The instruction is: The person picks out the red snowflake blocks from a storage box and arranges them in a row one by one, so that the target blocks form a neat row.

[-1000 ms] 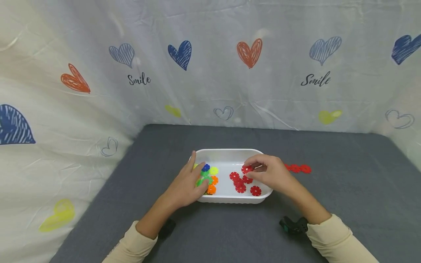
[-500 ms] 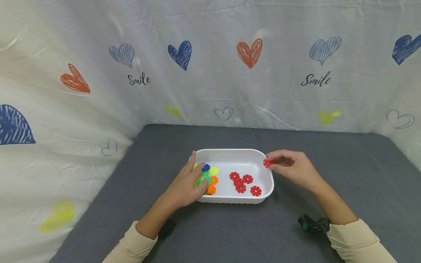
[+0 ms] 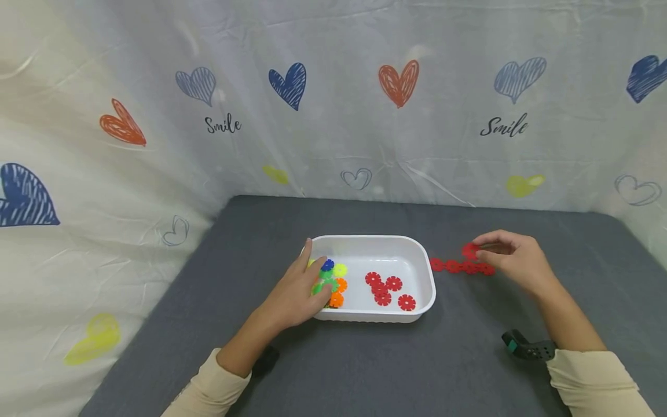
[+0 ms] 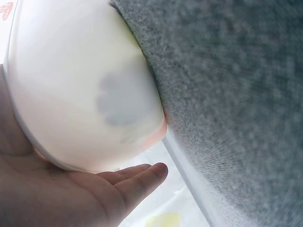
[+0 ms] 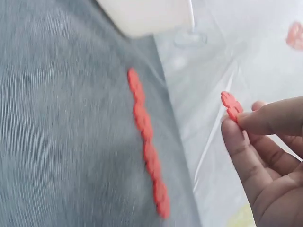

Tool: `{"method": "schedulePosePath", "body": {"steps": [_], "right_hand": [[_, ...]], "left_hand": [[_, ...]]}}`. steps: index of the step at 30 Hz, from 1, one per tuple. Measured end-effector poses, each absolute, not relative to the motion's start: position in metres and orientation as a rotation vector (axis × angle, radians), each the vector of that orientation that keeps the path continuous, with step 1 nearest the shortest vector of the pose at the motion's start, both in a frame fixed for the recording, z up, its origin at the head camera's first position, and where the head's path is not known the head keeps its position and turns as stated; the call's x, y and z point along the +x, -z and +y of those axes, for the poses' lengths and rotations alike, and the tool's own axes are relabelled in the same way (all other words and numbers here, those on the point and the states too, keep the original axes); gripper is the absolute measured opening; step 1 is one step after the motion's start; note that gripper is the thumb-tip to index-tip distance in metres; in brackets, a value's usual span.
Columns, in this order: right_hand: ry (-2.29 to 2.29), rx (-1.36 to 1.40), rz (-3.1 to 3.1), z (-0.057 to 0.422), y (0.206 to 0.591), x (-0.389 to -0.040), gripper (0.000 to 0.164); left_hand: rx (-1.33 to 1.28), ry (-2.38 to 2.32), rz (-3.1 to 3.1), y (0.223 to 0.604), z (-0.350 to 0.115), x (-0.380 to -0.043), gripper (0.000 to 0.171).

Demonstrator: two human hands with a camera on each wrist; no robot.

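Note:
My right hand (image 3: pixel 516 260) pinches a red interlocking disc (image 3: pixel 470 251) between thumb and fingertips, raised above the table. In the right wrist view that red disc (image 5: pixel 231 105) shows nearly edge-on, apart from a row of red discs (image 5: pixel 147 142) on the cloth. The row (image 3: pixel 453 266) lies just right of a white tray (image 3: pixel 365 317). My left hand (image 3: pixel 294 289) rests over the tray's left end, fingers spread. The left wrist view shows its extended fingers (image 4: pixel 142 184) against the tray's outer wall (image 4: pixel 71 94). Orange, green, yellow and blue discs (image 3: pixel 336 299) lie partly hidden beneath it.
Several loose red discs (image 3: pixel 383 297) lie in the right half of the tray. A dark grey cloth (image 3: pixel 365 370) covers the table. Behind and to the left hangs a pale curtain (image 3: pixel 333 133) printed with hearts.
My right hand has lifted a red disc out of the tray and carried it rightward, over the row of discs. The left hand stays in place on the tray.

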State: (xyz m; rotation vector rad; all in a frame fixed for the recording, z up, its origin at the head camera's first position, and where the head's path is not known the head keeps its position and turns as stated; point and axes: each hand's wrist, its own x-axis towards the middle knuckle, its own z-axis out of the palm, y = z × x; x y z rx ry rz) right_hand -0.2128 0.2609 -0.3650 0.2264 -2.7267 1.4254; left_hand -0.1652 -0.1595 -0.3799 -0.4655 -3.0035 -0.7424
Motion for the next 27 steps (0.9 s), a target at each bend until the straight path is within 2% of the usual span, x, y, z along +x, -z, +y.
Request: {"method": "schedulePosePath", "body": {"steps": [8,14,27], "right_hand": [[-1.270,0.008,-2.858,0.291,0.385,-0.224,0.030],[-1.168,-0.055,-2.922,0.308,0.392,-0.225,0.027],[-1.023,-0.148,-2.967,0.309,0.396,-0.225,0.028]], "left_hand": [[-0.464,0.734,-3.003,0.381,-0.159,-0.166,0.068],[-0.455,0.732,-3.011,0.381,-0.159,-0.166,0.068],[-0.463,0.738,-3.002,0.381,-0.159,-0.166,0.068]]}}
